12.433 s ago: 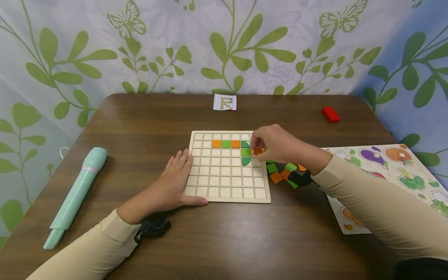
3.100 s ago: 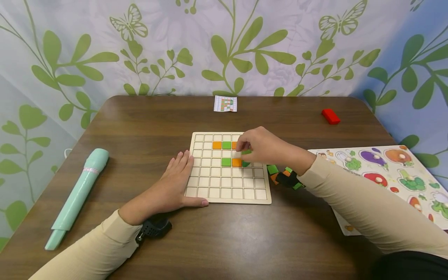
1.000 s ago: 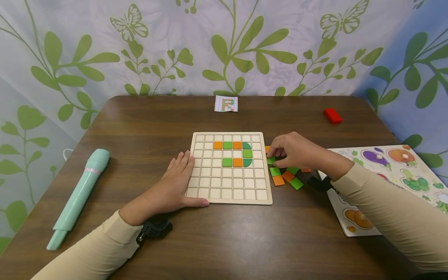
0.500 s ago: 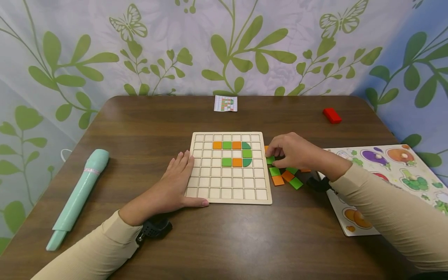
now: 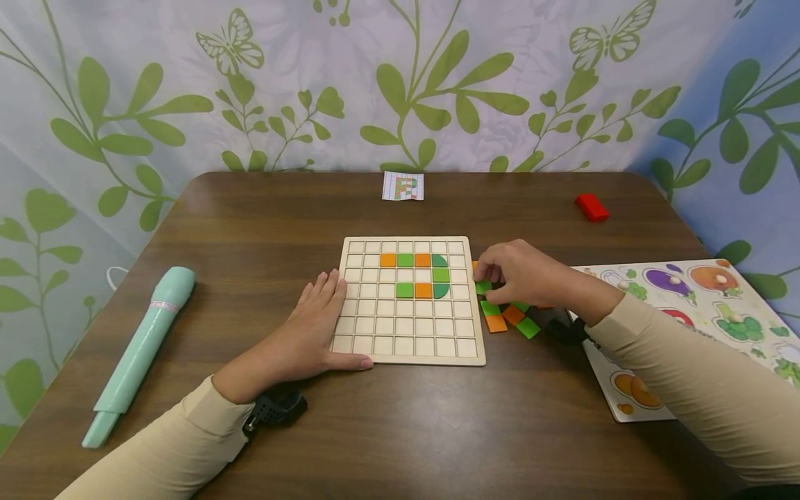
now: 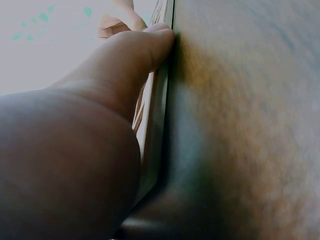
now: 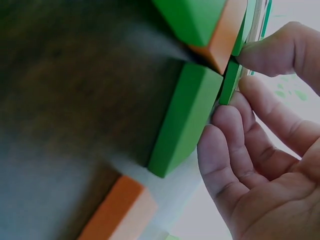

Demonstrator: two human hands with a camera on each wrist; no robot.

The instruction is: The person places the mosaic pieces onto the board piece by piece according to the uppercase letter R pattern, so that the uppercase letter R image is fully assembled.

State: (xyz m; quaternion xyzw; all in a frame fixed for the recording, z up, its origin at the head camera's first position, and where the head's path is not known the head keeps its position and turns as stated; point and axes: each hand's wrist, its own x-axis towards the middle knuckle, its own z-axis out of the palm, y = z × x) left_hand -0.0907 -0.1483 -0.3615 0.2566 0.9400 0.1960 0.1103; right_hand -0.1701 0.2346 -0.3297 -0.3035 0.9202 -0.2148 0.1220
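A pale wooden grid board lies mid-table. On it sit an orange tile, green tiles, other orange ones and two dark green quarter-round tiles, forming a closed loop. My left hand rests along the board's left side with fingers straight, its thumb at the front edge. Just right of the board, my right hand pinches a green tile between thumb and forefinger, low among the loose tiles. Its other fingers curl beside a thicker-looking green tile in the right wrist view.
Loose orange and green tiles lie by the board's right edge. A vegetable puzzle board is under the right forearm. At the back are a small printed pattern card and a red block. A mint-green wand-shaped object lies left.
Since the oldest frame, green and orange tiles have joined the lower row. My right hand moved from over the board to the loose tiles, then barely shifted. My left hand stayed put.
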